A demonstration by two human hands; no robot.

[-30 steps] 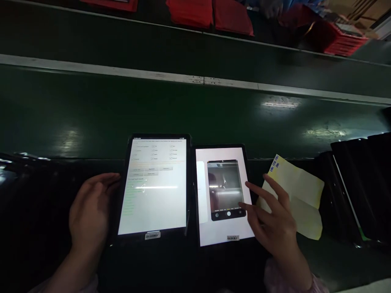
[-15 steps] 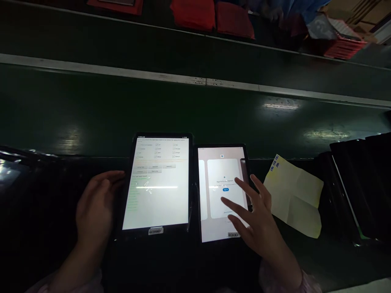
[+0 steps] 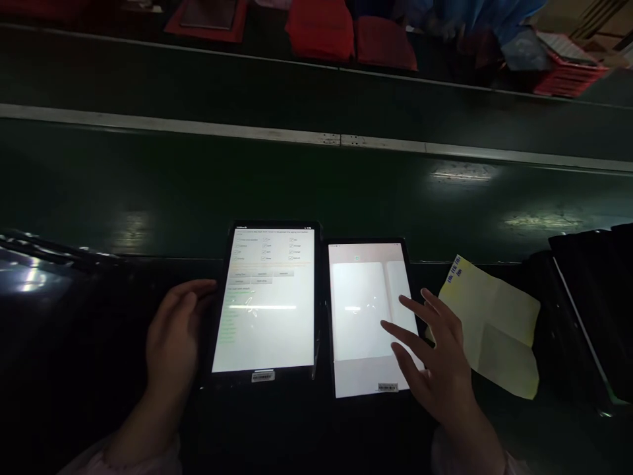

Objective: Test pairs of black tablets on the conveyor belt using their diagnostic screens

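Observation:
Two lit tablets lie side by side on a dark bench in front of me. The left tablet (image 3: pixel 267 303) shows a form with checkboxes and green text. My left hand (image 3: pixel 175 333) rests open against its left edge, fingers curled lightly toward the frame. The right tablet (image 3: pixel 368 316) shows pale, nearly blank app cards. My right hand (image 3: pixel 438 363) hovers over its lower right corner with fingers spread, the fingertips on or just above the screen. Each tablet has a small barcode sticker at its near edge.
A creased yellow paper (image 3: pixel 494 326) with blue writing lies right of the tablets. Dark tablets are stacked at the far right (image 3: pixel 593 297). A green conveyor belt (image 3: pixel 316 191) with a metal rail runs across behind. Red cases (image 3: pixel 346 33) and another person's work lie beyond.
The right tablet's screen went from a camera preview card to a sign-in card to blank pale cards as my right hand swiped across it. My left hand stayed at the left tablet.

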